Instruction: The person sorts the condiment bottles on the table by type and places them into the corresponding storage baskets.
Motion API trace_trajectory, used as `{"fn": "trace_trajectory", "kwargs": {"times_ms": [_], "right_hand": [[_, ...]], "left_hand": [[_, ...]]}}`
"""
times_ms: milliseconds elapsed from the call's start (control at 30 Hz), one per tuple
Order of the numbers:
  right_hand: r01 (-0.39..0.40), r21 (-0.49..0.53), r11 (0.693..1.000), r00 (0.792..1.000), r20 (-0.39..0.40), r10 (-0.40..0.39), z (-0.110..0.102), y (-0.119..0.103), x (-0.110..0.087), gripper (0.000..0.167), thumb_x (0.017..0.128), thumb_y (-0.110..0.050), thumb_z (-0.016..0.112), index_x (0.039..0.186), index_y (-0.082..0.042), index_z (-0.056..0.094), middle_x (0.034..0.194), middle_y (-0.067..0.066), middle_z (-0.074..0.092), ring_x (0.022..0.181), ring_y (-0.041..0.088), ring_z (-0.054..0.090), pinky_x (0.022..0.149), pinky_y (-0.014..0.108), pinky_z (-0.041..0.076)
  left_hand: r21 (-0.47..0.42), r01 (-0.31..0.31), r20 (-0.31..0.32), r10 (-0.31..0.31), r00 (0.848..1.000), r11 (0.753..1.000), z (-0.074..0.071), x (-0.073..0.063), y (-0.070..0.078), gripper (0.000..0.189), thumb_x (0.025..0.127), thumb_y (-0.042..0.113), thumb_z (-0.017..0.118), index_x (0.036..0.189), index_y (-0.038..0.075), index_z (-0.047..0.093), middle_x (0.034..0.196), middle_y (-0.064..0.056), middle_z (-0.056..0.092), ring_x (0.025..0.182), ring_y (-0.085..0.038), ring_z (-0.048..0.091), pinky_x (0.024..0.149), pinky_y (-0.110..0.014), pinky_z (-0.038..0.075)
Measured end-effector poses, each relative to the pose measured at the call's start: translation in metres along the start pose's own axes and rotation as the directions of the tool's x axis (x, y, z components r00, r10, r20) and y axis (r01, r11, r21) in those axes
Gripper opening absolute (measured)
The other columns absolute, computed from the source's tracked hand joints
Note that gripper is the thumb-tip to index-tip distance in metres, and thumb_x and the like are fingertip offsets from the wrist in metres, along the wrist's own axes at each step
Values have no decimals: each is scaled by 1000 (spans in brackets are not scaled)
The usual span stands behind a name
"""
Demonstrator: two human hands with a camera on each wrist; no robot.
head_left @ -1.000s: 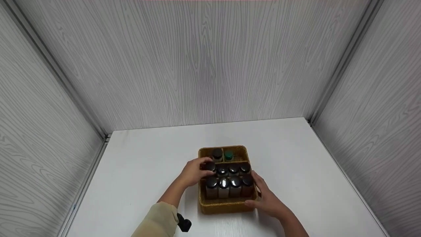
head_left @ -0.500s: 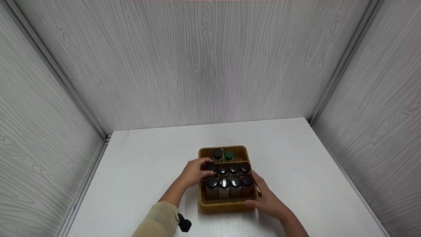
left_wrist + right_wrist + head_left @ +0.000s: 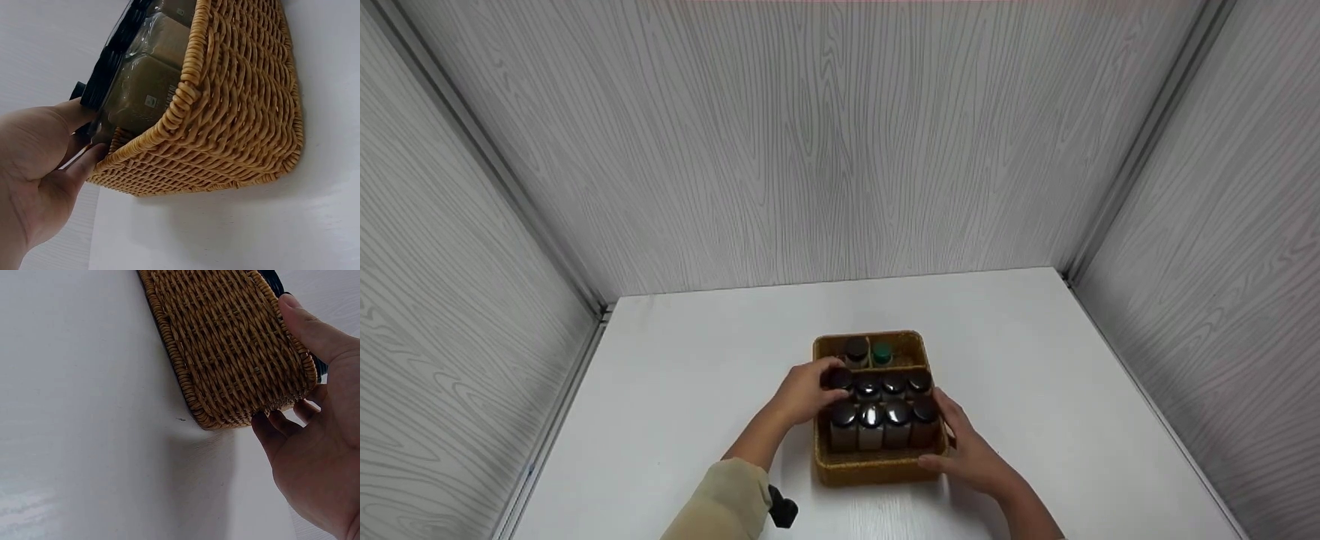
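Note:
A brown wicker basket (image 3: 877, 472) with dividers stands on the white table, holding rows of spice jars with black lids. My left hand (image 3: 802, 390) reaches over its left rim, thumb and fingers around the black lid of the leftmost middle-row jar (image 3: 841, 380). In the left wrist view a labelled jar (image 3: 140, 93) with brownish contents stands inside the rim, beside the fingers. My right hand (image 3: 971, 454) grips the basket's near right corner. The right wrist view shows the thumb (image 3: 306, 320) over the rim and the other fingers against the adjoining wicker side.
The basket's back compartments hold a dark-lidded jar (image 3: 856, 349) and a green-capped bottle (image 3: 882, 352). A front row of black-lidded jars (image 3: 871, 431) stands nearest me. Grey wood-grain panels (image 3: 825, 150) enclose the white table (image 3: 697, 360) at the back and both sides.

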State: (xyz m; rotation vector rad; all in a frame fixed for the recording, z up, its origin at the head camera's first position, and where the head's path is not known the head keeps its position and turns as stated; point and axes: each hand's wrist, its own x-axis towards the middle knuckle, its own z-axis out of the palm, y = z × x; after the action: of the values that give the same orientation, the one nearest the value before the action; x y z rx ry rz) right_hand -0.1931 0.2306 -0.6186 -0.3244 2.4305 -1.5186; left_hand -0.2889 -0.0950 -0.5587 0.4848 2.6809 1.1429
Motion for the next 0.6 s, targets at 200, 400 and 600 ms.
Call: {"fn": "trace_trajectory", "kwargs": {"times_ms": [200,400,600], "right_hand": [[2,5,1000,1000,5,-2,-2,0,3,120,92,-37,89,177,-30,4,185,14,0,168,52,9,128,74,28],[-11,-15,1000,1000,6,12,-4,-1,5,122,90,-38,91,177,-31,5,184,15,2,168,51,9,128,75,26],[-14,-31,999,1000,9,14,-8,-1,8,124,89,-39,92,177,-29,5,184,16,3,167,52,11,127,74,30]], "left_hand": [[-5,-15,-21,15,1000,1000,1,0,0,49,99,21,82,143,11,66,145,-17,70,135,-36,67,111,-52,58],[-51,-7,-5,7,1000,999,-2,0,-3,54,99,13,81,149,8,62,148,-18,67,135,-36,68,110,-49,59],[-111,-6,-14,4,1000,994,-7,-1,-8,55,99,7,78,151,9,60,147,-17,68,133,-36,69,107,-45,62]]}}
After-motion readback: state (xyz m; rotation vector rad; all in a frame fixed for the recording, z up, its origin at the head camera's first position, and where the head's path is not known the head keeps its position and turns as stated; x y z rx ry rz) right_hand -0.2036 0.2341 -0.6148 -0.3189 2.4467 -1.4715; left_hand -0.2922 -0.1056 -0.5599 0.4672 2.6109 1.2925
